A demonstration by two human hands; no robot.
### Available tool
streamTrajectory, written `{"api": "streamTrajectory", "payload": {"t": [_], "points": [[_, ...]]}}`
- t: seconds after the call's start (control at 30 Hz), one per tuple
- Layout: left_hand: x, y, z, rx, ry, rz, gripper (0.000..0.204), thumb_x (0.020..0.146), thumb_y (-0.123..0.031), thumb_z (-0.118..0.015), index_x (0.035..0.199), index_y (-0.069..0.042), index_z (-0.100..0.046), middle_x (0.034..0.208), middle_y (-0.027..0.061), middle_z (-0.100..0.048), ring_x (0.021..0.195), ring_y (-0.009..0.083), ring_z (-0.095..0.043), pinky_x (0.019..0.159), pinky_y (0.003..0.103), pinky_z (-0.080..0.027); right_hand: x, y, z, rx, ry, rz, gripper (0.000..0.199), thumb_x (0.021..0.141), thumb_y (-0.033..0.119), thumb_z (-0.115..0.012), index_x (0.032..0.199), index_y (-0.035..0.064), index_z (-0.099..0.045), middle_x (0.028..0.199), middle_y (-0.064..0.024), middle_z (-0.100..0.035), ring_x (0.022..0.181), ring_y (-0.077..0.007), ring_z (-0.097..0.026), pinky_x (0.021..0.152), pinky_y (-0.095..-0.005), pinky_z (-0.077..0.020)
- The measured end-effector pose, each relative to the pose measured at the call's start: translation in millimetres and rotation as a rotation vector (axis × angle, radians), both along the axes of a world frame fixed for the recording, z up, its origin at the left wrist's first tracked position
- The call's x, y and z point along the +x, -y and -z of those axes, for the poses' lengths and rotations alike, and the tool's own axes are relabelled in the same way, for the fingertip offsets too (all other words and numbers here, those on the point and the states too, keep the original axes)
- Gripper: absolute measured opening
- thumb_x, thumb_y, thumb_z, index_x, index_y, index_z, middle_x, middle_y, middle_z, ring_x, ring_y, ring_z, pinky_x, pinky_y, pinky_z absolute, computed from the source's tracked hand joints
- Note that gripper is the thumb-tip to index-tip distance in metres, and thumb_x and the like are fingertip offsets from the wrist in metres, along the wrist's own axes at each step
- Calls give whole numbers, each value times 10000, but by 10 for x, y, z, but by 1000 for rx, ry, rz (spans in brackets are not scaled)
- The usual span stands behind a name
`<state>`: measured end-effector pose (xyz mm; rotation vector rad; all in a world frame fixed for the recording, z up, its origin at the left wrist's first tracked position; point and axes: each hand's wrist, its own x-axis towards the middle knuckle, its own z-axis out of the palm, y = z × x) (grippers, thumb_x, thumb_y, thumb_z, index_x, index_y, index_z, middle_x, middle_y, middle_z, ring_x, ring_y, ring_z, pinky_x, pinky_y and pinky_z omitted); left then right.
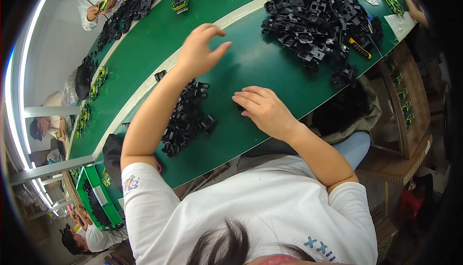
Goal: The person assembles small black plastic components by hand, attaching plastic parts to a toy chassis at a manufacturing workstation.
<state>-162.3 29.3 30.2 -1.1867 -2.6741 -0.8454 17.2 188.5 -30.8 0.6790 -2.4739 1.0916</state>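
My left hand is raised above the green table, fingers spread and curled, with nothing visible in it. Beneath my left forearm lies a small pile of black plastic parts. My right hand rests low on the table to the right of that pile. Its fingertips are closed down on a small black part, which they mostly hide. A large heap of the same black parts sits farther off, at the upper right.
Green-and-black assembled pieces lie on the far strip of the table. A yellow-handled tool lies by the big heap. A co-worker's hands work at the top left, and another arm shows top right. A wooden shelf stands at the right.
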Motion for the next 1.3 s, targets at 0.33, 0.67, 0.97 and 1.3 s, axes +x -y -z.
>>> {"api": "streamTrajectory", "payload": {"t": [0.33, 0.67, 0.97, 1.3], "points": [[-155, -1377, 312, -34, 45, 156, 348, 783, -187, -647, 1103, -50, -642, 1062, 166, -643, 1025, 340, -598, 910, 414, -477, 22, -34, 87, -35, -111, 61, 285, 741, 46, -668, 1019, 7, -616, 992, -124, -613, 968, -298, -586, 854, -390, -483], [553, -345, -183, 180, -179, -92, 478, 681, -138, -794, 1116, -51, -618, 1079, 156, -534, 926, 285, -592, 799, 366, -504, 69, -149, 20, -304, 35, 75, 260, 757, 15, -679, 1012, -8, -632, 970, -141, -639, 857, -313, -625, 790, -342, -517], [1561, 18, 23, 223, 209, -158, 560, 653, -1, -766, 1179, -48, -580, 997, 88, -591, 834, 175, -609, 663, 256, -501, -18, -429, -577, -830, 659, -35, 188, 817, 60, -694, 974, -30, -644, 801, -61, -668, 655, -95, -613, 593, -213, -499], [1684, 67, 220, 327, 177, -94, 494, 657, -17, -774, 1109, -6, -575, 936, 107, -594, 846, 224, -602, 749, 296, -491, 96, -200, -622, -633, 675, 57, 135, 799, 73, -715, 911, 6, -683, 775, -28, -654, 625, -51, -566, 536, -183, -443]]}}
